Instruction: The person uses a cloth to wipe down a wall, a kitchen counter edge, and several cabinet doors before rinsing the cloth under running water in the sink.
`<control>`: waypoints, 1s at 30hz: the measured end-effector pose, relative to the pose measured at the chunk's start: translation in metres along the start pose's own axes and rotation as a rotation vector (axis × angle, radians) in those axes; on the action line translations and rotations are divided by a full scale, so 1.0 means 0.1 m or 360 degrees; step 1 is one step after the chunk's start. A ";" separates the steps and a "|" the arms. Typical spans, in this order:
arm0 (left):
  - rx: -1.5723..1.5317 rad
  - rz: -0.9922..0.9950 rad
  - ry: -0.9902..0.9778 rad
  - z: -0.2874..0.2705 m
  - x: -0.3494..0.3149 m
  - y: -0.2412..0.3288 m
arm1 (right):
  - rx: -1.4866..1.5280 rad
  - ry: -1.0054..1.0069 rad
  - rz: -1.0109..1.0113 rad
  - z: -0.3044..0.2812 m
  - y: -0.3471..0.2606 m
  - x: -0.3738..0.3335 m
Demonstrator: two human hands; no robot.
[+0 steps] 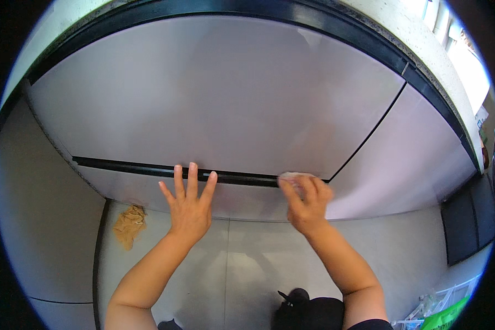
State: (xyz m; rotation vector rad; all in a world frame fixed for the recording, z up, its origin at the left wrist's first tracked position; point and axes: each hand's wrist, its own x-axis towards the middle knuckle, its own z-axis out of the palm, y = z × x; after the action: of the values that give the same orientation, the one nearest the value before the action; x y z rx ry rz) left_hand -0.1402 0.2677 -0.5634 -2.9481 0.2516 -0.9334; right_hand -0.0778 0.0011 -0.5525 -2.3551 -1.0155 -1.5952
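My left hand (190, 206) is spread flat, its fingertips resting on or just over a long black recessed strip (121, 166). This strip runs along the lower edge of a wide pale grey-lilac cabinet front (231, 99). Farther right, my right hand (309, 204) has its fingers bent around a crumpled whitish wad (295, 175), a cloth or a tissue by its look. The wad is pressed to the strip near its right end. Most of it is hidden under the fingers, which are slightly blurred.
A brown crumpled cloth (130, 226) lies on the tiled floor (247, 258) at left. Above the front runs a dark band beneath a pale countertop (390, 27). A grey side panel (44, 209) stands left. A white rack (445, 300) with a green item is at lower right.
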 end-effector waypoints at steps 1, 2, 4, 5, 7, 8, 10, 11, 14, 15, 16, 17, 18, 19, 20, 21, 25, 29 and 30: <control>-0.0012 -0.0028 0.0015 0.00 -0.01 -0.01 | 0.0089 -0.0028 0.0004 0.05 -0.08 0.05; -0.0006 -0.0054 0.0020 -0.02 -0.04 -0.04 | 0.0101 -0.0043 -0.0056 0.13 -0.25 0.17; -0.0008 -0.0067 0.0032 -0.02 -0.08 -0.09 | 0.0083 -0.0056 -0.0111 0.27 -0.61 0.41; 0.0004 -0.0063 0.0037 -0.02 -0.09 -0.13 | 0.0069 -0.0042 -0.0107 0.35 -0.78 0.51; 0.0011 -0.0050 0.0033 -0.04 -0.10 -0.19 | 0.0080 -0.0098 -0.0070 0.34 -0.88 0.53; -0.0005 -0.0049 0.0036 -0.03 -0.09 -0.19 | 0.0095 -0.0171 -0.0051 0.28 -0.79 0.48; 0.0007 -0.0050 0.0040 -0.07 -0.07 -0.19 | 0.0061 -0.0198 -0.0003 0.17 -0.59 0.38; 0.0015 -0.0054 0.0034 -0.08 -0.07 -0.17 | 0.0006 -0.0172 0.0024 0.09 -0.46 0.27; -0.0038 -0.0071 0.0016 -0.08 -0.06 -0.17 | 0.0042 -0.0106 0.0081 0.12 -0.45 0.24; -0.0104 -0.0074 0.0025 -0.05 -0.05 -0.14 | 0.0055 -0.0100 0.0081 0.13 -0.47 0.27; -0.0138 -0.0067 0.0013 -0.01 -0.05 -0.11 | 0.0042 -0.0047 0.0032 0.21 -0.59 0.31; -0.0159 -0.0052 -0.0005 0.01 -0.06 -0.13 | 0.0089 -0.0062 -0.0018 0.27 -0.76 0.44; -0.0192 -0.0039 -0.0021 0.05 -0.07 -0.16 | 0.0130 -0.0087 -0.0073 0.31 -0.88 0.54; -0.0240 -0.0014 -0.0016 0.09 -0.07 -0.15 | 0.0157 -0.0197 -0.0076 0.30 -0.86 0.56; -0.0260 0.0007 -0.0012 0.08 -0.07 -0.18 | 0.0203 -0.0285 -0.0071 0.30 -0.88 0.60; -0.0271 0.0033 -0.0010 0.08 -0.06 -0.18 | 0.0254 -0.0366 -0.0059 0.28 -0.86 0.59; -0.0273 0.0003 0.0025 0.08 -0.01 -0.14 | 0.0169 -0.0213 0.0304 -0.03 -0.28 0.10; -0.0305 0.0047 0.0019 0.07 -0.06 -0.21 | 0.0136 0.0156 0.0543 -0.26 -0.26 0.39; -0.0329 0.0080 -0.0001 0.09 -0.07 -0.22 | 0.0068 0.0275 0.0459 -0.27 -0.28 0.60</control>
State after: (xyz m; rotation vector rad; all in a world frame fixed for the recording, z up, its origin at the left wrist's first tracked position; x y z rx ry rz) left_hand -0.1375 0.2907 -0.5730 -3.1098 0.4462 -0.9544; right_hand -0.1024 0.0384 -0.4959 -2.1715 -0.6355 -1.6120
